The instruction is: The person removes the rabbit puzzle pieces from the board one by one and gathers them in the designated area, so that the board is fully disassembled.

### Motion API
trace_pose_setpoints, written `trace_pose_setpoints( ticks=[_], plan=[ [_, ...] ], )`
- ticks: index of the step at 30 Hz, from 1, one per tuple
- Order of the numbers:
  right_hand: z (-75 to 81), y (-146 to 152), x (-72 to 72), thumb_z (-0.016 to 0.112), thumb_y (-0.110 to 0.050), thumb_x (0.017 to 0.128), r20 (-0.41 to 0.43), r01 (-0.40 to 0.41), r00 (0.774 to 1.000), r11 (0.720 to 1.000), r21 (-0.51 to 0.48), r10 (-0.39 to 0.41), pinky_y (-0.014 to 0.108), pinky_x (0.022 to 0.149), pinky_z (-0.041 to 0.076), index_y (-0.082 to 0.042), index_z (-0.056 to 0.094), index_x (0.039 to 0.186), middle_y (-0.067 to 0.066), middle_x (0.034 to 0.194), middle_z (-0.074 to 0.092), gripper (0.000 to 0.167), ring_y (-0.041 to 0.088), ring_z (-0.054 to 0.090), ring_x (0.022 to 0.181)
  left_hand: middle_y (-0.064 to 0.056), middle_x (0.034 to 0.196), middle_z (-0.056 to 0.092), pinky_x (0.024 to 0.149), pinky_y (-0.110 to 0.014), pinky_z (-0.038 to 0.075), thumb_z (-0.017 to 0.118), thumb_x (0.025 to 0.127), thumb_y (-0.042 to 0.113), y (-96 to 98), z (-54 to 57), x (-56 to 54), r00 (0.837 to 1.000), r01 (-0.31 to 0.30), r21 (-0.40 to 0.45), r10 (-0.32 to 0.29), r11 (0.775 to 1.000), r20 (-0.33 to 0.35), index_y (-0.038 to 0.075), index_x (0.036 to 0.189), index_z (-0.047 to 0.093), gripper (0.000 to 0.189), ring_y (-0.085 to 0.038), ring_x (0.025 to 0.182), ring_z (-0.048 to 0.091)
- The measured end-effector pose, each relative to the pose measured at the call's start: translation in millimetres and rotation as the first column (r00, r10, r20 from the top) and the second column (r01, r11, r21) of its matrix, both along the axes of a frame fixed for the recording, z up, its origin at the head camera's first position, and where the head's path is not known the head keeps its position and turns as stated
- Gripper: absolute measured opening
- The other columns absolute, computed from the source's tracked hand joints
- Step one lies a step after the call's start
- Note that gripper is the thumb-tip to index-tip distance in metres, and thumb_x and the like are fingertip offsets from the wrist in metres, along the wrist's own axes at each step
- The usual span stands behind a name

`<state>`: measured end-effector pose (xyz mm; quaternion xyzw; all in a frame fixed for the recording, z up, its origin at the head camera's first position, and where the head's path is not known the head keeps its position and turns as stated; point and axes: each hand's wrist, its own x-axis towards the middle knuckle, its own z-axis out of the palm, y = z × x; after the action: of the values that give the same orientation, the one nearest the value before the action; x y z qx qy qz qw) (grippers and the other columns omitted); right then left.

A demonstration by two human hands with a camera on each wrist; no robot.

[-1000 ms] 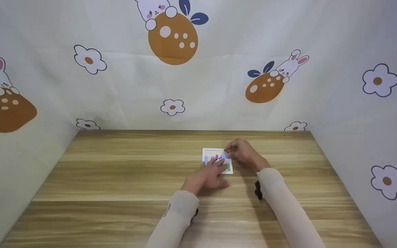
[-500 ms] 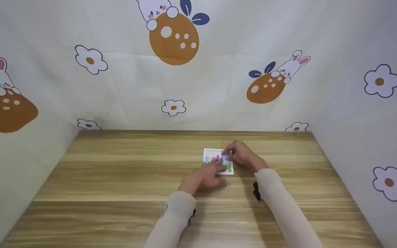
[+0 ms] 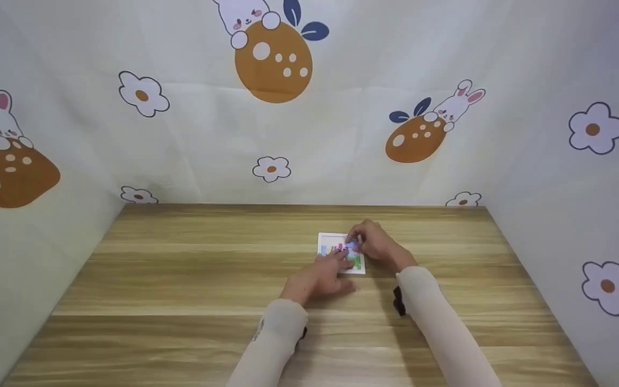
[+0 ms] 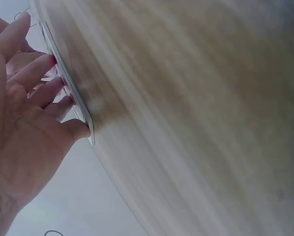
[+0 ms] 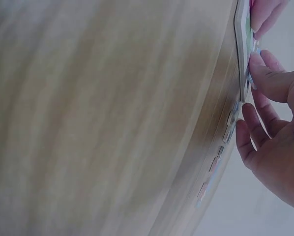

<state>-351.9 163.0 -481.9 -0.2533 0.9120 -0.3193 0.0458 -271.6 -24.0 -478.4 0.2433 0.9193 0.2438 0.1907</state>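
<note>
A small square picture puzzle (image 3: pixel 357 263) in a white frame lies flat on the table, with colourful print inside and a pale area at its upper left. My left hand (image 3: pixel 323 274) reaches over its lower left part, fingers spread, fingertips resting on the picture. In the left wrist view, those fingertips (image 4: pixel 52 60) touch the puzzle's face and the little finger is at the frame's edge. At the upper right corner, my right hand (image 3: pixel 376 240) pinches a small, thin bluish puzzle piece (image 5: pixel 252 78) between thumb and fingers, close over the frame. The hands cover part of the picture.
In the right wrist view, several thin flat pieces (image 5: pixel 211 172) lie on the wood-grain table (image 3: pixel 180 279) beyond the frame. A pale curtain (image 3: pixel 196 134) printed with rabbits and flowers closes off the back and both sides.
My right hand has shifted slightly left and in over the puzzle's upper right corner. My left fingers have moved slightly on the picture, uncovering more green at the lower right.
</note>
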Motion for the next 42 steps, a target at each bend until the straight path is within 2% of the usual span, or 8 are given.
trace_pose_setpoints(
  ticks=[5, 10, 13, 15, 21, 28, 35, 42],
  plan=[
    [-0.4, -2, 1.8, 0.067, 0.013, 0.080, 0.001, 0.064, 0.998, 0.998, 0.029, -0.064, 0.039, 0.085, 0.044, -0.006, 0.076, 0.092, 0.010, 0.093, 0.065, 0.024, 0.021, 0.052, 0.089, -0.002, 0.168, 0.023, 0.128, -0.049, 0.014, 0.061, 0.097, 0.045, -0.1, 0.8, -0.3, 1.000, -0.011, 0.006, 0.011, 1.000, 0.025, 0.018, 0.150, 0.048, 0.061, -0.025, 0.158, 0.012],
    [0.6, 1, 2.0, 0.061, 0.016, 0.084, 0.082, 0.123, 0.990, 0.991, -0.057, -0.118, 0.045, 0.094, 0.051, -0.004, 0.075, 0.102, 0.012, 0.105, 0.070, 0.030, 0.027, 0.061, 0.101, -0.002, 0.169, 0.021, 0.128, -0.050, 0.012, 0.060, 0.097, 0.045, 0.1, 0.9, -1.1, 1.000, -0.005, 0.002, 0.005, 1.000, 0.019, 0.018, 0.151, 0.047, 0.061, -0.025, 0.158, 0.011],
    [2.5, 4, 3.1, 0.058, 0.016, 0.086, 0.123, 0.157, 0.982, 0.979, -0.127, -0.142, 0.040, 0.090, 0.055, -0.002, 0.074, 0.106, 0.014, 0.108, 0.072, 0.030, 0.028, 0.065, 0.102, -0.004, 0.168, 0.022, 0.128, -0.051, 0.012, 0.060, 0.097, 0.045, 0.3, 0.4, -2.1, 1.000, 0.005, -0.006, -0.005, 1.000, 0.005, 0.017, 0.150, 0.047, 0.061, -0.027, 0.158, 0.012],
    [4.7, 7, 4.1, 0.058, 0.015, 0.088, 0.156, 0.191, 0.974, 0.968, -0.162, -0.166, 0.035, 0.081, 0.056, -0.001, 0.073, 0.108, 0.015, 0.108, 0.072, 0.029, 0.025, 0.066, 0.096, -0.005, 0.168, 0.024, 0.127, -0.053, 0.014, 0.061, 0.097, 0.044, 0.9, 0.3, -2.8, 1.000, 0.015, -0.015, -0.015, 1.000, -0.010, 0.015, 0.149, 0.048, 0.062, -0.027, 0.158, 0.014],
    [11.7, 19, 4.5, 0.059, 0.009, 0.093, 0.249, 0.305, 0.935, 0.930, -0.205, -0.252, 0.023, 0.072, 0.050, -0.006, 0.073, 0.112, 0.011, 0.111, 0.070, 0.028, 0.016, 0.062, 0.089, -0.005, 0.168, 0.025, 0.127, -0.053, 0.014, 0.062, 0.097, 0.043, 1.5, -0.7, -3.9, 1.000, 0.021, -0.024, -0.021, 1.000, -0.014, 0.014, 0.150, 0.048, 0.062, -0.025, 0.158, 0.013],
    [19.7, 42, 3.9, 0.060, 0.002, 0.095, 0.192, 0.323, 0.936, 0.936, -0.140, -0.295, 0.027, 0.081, 0.054, -0.004, 0.071, 0.117, 0.016, 0.116, 0.070, 0.026, 0.024, 0.066, 0.102, -0.005, 0.168, 0.024, 0.127, -0.053, 0.014, 0.061, 0.096, 0.043, 2.3, -0.8, -3.0, 0.999, 0.027, -0.042, -0.028, 0.999, -0.029, 0.015, 0.150, 0.047, 0.063, -0.026, 0.158, 0.014],
    [23.5, 66, 5.2, 0.059, 0.001, 0.096, 0.207, 0.359, 0.920, 0.927, -0.104, -0.333, 0.033, 0.087, 0.055, -0.005, 0.070, 0.121, 0.017, 0.122, 0.068, 0.027, 0.028, 0.064, 0.108, -0.004, 0.169, 0.021, 0.128, -0.051, 0.011, 0.060, 0.097, 0.043, 2.3, 0.5, -1.5, 1.000, 0.018, -0.046, -0.018, 0.999, -0.009, 0.017, 0.152, 0.044, 0.064, -0.026, 0.158, 0.012],
    [22.8, 91, 6.6, 0.060, 0.003, 0.095, 0.139, 0.350, 0.932, 0.932, -0.096, -0.335, 0.034, 0.087, 0.056, 0.000, 0.070, 0.120, 0.022, 0.121, 0.069, 0.027, 0.032, 0.065, 0.108, -0.003, 0.169, 0.021, 0.128, -0.051, 0.011, 0.061, 0.097, 0.043, 1.5, -1.1, -0.6, 1.000, 0.009, -0.027, -0.009, 1.000, -0.006, 0.017, 0.151, 0.046, 0.062, -0.024, 0.158, 0.011]
  ],
)
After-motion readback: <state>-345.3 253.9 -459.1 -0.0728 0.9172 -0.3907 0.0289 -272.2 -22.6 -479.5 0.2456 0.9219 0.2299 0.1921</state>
